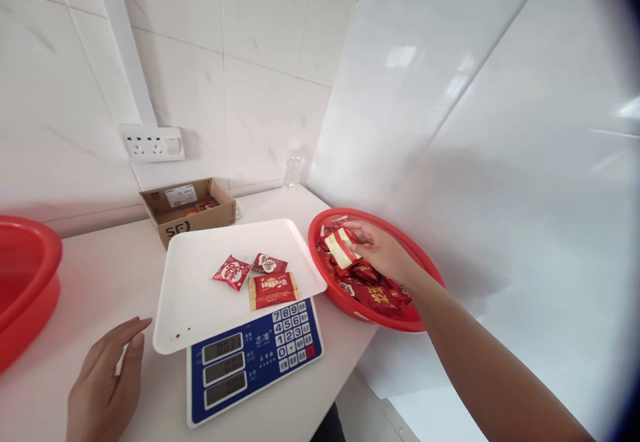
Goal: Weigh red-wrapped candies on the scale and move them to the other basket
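Observation:
My right hand (381,250) is over the red plastic basket (430,282), its fingers closed on a red and cream packet (341,249). Beneath it lie several red wrapped packets (377,295). My left hand (107,382) rests by the table's front left, fingers stretched out and nothing in them, just left of the weighing tray. That white tray (195,275) sits on a blue digital scale (260,352). On it are a red packet with a white patch (233,272), a dark red packet (270,263) and a larger red and gold packet (273,291).
Behind the tray stands an open cardboard box (197,219) with a few red items inside. A second red basket (30,295) is at the left edge. A clear plastic bottle (293,170) stands in the back corner. A wall socket (153,143) is above the white table (100,255).

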`<state>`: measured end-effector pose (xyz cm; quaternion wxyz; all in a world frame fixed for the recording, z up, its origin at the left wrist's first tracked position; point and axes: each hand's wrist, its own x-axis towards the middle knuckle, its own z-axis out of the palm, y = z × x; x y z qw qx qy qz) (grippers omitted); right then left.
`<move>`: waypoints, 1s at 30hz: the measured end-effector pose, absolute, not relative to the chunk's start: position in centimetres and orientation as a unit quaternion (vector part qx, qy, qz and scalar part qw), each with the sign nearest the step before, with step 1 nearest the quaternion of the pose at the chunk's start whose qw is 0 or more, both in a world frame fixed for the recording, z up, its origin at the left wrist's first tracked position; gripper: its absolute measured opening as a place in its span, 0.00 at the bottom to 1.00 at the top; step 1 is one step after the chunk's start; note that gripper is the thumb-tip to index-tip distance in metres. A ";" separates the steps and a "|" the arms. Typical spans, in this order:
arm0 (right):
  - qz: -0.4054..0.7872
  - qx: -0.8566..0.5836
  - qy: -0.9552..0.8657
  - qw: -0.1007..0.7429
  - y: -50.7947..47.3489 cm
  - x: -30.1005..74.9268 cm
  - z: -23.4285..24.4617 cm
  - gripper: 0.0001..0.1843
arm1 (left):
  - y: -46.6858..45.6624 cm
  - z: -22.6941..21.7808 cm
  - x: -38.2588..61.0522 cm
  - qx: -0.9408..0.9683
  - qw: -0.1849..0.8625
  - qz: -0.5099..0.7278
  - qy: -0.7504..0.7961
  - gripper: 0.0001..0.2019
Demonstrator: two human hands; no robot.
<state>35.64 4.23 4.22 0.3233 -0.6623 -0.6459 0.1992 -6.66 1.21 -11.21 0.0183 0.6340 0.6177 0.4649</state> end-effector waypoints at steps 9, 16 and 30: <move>0.277 -0.565 -0.686 0.366 5.9 26.0 2.2 0.19 | 0.5 -10.3 -6.6 0.650 -0.003 0.437 0.621 0.16; 0.320 -0.562 -0.673 0.360 6.6 22.5 0.9 0.23 | 0.6 -10.2 -6.5 0.652 -0.001 0.442 0.616 0.16; 0.042 -0.666 -0.681 0.302 4.3 31.9 4.7 0.25 | 0.7 -10.1 -6.6 0.635 0.019 0.437 0.636 0.17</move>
